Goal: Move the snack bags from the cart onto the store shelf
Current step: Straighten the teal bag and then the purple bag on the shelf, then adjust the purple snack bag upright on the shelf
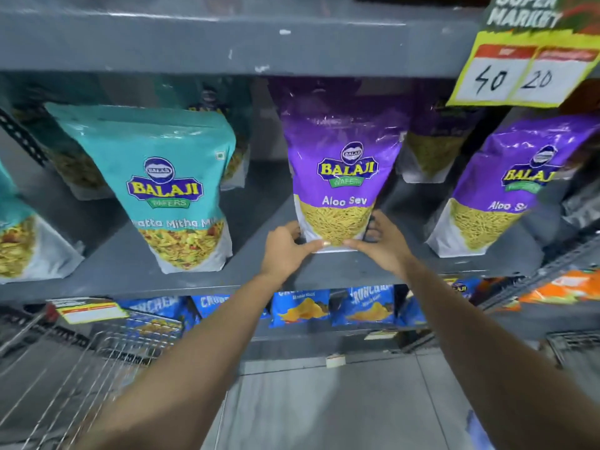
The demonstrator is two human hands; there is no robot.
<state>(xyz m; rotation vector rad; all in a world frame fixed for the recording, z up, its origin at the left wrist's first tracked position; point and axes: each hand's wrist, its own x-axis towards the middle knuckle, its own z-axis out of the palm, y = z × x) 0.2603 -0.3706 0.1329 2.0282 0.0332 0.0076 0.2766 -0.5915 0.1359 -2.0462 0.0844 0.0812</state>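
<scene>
Purple and shiny, the Aloo Sev bag stands upright at the centre of the frame, and we hold it by its bottom corners with both hands. Our left hand clamps the lower left corner, thumb laid across the front seam, fingers tucked behind. Our right hand clamps the lower right corner the same way, and the two thumbs nearly meet under the yellow window. The bag's base rests on the grey shelf, near its front edge.

Just right of it stands a second purple bag, tilted, with another behind in shadow. Left of centre a teal bag leans back, well apart from ours. A yellow price tag hangs at upper right, marked 40 and 20. Below the shelf, blue chip packs line the next level. The wire cart fills the lower left of the frame.
</scene>
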